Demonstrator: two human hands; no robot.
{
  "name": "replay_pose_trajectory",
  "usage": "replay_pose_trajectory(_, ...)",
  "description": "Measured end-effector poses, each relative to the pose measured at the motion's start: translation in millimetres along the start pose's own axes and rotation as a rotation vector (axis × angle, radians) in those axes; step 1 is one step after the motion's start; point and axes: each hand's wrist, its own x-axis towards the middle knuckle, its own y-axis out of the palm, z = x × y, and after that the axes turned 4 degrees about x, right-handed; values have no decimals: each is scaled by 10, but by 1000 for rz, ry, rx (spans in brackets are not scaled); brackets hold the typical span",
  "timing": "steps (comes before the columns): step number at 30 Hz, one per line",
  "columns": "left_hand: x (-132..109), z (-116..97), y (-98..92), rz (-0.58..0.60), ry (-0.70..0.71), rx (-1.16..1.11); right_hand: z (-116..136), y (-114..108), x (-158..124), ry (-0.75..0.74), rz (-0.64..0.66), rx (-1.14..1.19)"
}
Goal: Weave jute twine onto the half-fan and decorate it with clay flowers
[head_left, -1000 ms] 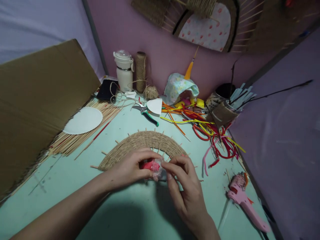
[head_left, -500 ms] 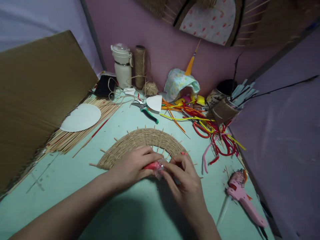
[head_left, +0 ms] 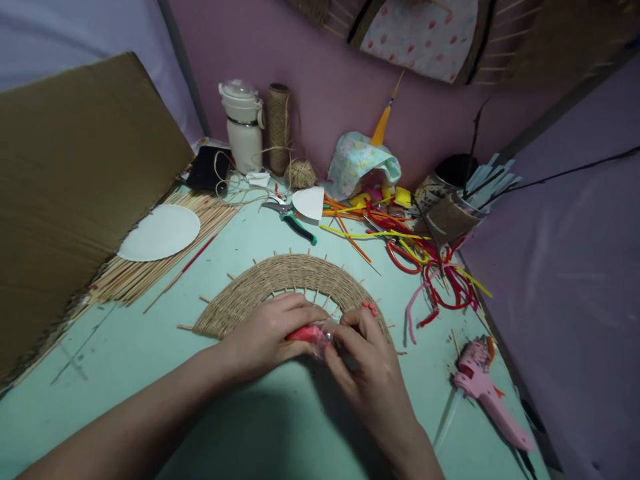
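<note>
My left hand (head_left: 280,327) is closed around a pinkish-red, clay-like lump in clear plastic (head_left: 306,333). The fingers of my right hand (head_left: 367,350) pinch the loose end of that plastic; their tips are partly hidden. Both hands are over the lower edge of a woven twine arch (head_left: 290,267), which lies flat with thin sticks poking out of its rim. Several small red dots or balls (head_left: 369,307) show just beyond my right knuckles, by the arch's right side.
A pink glue gun (head_left: 493,400) lies at right. Behind the arch are pruning shears (head_left: 297,227), red-handled scissors (head_left: 403,259) and coloured pipe cleaners (head_left: 450,287). Thin sticks (head_left: 125,280) and a white oval (head_left: 163,233) lie beside a cardboard sheet (head_left: 85,180) at left.
My right hand has shifted very slightly, and more of the small red pieces show beyond its knuckles. The plastic end has changed shape a little between my fingers. The camera view has tilted slightly.
</note>
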Motion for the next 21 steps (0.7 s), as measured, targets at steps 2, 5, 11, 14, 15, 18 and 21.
replay_pose_trajectory(2, 3, -1, -4, 6, 13, -1, -2, 7, -4, 8, -1, 3)
replay_pose_trajectory(5, 8, -10, -11, 18, 31, -3, -4, 9, -2, 2, -15, 17)
replay_pose_trajectory(11, 13, -26, -22, 43, 21, -7, -12, -9, 6, -17, 7, 35)
replay_pose_trajectory(14, 14, -31, -22, 43, 30, -2, -20, -7, 4, -15, 4, 52)
replay_pose_trajectory(15, 14, -34, -22, 44, 32, -2, -23, -3, 3, -13, 1, 61)
replay_pose_trajectory(18, 15, -47, -21, 58, 36, 2, -31, 24, -1, -12, -22, 85)
replay_pose_trajectory(21, 15, -58, -16, 61, 48, 0, -21, 56, 0, 1, -70, 97)
